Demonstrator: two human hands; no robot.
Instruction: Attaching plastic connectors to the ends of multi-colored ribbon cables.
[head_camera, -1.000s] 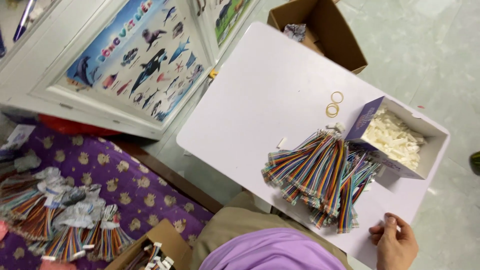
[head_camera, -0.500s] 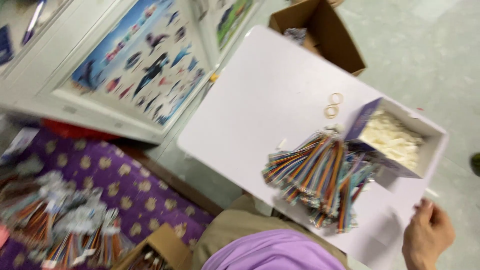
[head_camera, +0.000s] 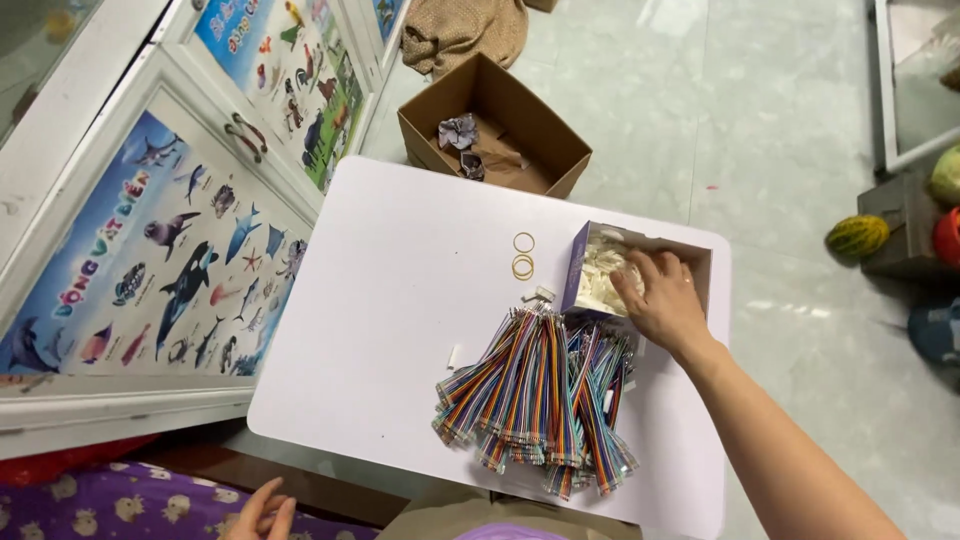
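Box (head_camera: 590, 262) of small white pieces sits at the table's (head_camera: 380, 300) far right; your right hand (head_camera: 662, 300), earlier at the near edge, now reaches in, fingers spread. Left hand (head_camera: 262, 518) hangs loosely open below. Rainbow wire bundles (head_camera: 540, 400) lie just beside the box.

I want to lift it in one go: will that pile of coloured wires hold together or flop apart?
The wires look thin and fanned out loosely, so they would likely droop and splay. They seem light. No band shows around the pile, so strands may slip free.
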